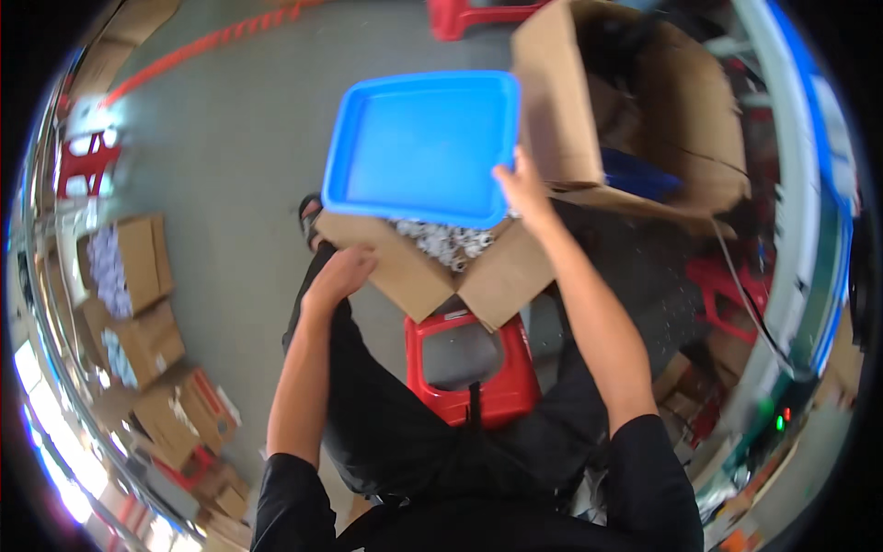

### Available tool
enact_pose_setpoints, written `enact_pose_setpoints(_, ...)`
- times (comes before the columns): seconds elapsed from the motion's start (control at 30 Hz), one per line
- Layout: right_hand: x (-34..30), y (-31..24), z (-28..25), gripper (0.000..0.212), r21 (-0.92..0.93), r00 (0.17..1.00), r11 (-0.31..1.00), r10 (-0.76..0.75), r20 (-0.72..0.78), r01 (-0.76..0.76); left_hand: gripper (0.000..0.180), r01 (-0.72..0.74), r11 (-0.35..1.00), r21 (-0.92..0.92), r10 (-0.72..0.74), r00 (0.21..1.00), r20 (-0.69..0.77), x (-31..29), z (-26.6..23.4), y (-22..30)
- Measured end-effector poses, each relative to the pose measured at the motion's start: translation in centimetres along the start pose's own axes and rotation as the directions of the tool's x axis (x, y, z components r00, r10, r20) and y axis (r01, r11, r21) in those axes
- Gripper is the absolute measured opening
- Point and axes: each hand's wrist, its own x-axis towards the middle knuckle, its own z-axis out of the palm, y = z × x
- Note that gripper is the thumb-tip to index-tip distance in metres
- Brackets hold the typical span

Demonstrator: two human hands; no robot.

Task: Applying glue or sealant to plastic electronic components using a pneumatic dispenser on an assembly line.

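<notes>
My right hand (524, 190) grips a shallow blue plastic tray (423, 147) by its right edge, thumb on the rim. The tray is tilted above an open cardboard box (405, 271) and hides its far part; its inside shows no contents. Many small white and grey pieces (451, 244) lie in the box, too small to name. My left hand (342, 276) is at the box's left flap, its fingers curled in; whatever they may hold is hidden.
A red plastic stool (469, 405) stands between my legs, against the box. To the right, a large open carton (556, 101) holds dark and blue things. Cartons (138, 267) with bagged goods line the left side. Another red stool (731, 290) is at right.
</notes>
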Motion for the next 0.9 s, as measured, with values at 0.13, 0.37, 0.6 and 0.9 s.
enact_pose_setpoints(0.13, 4.5, 2.7, 3.0, 0.032, 0.151, 0.988, 0.98, 0.114, 0.101, -0.128, 0.04, 0.159, 0.98, -0.116, -0.16, 0.987, -0.002, 2.4, 2.0, 1.5)
enact_pose_setpoints(0.37, 11.7, 6.4, 7.8, 0.054, -0.077, 0.838, 0.979, 0.2, 0.507, -0.186, 0.04, 0.213, 0.976, -0.052, -0.208, 0.974, 0.085, 4.8, 5.1, 2.1)
enact_pose_setpoints(0.6, 12.4, 10.5, 11.0, 0.058, -0.346, 0.64, 0.937, 0.239, 0.73, 0.045, 0.036, 0.049, 0.996, -0.068, -0.035, 0.979, 0.202, 4.4, 4.8, 7.5)
enact_pose_setpoints(0.9, -2.1, 17.5, -4.1, 0.052, -0.469, 0.571, 0.848, 0.519, 0.636, -0.248, 0.038, 0.172, 0.984, -0.05, -0.171, 0.985, 0.019, 4.1, 0.2, 4.8)
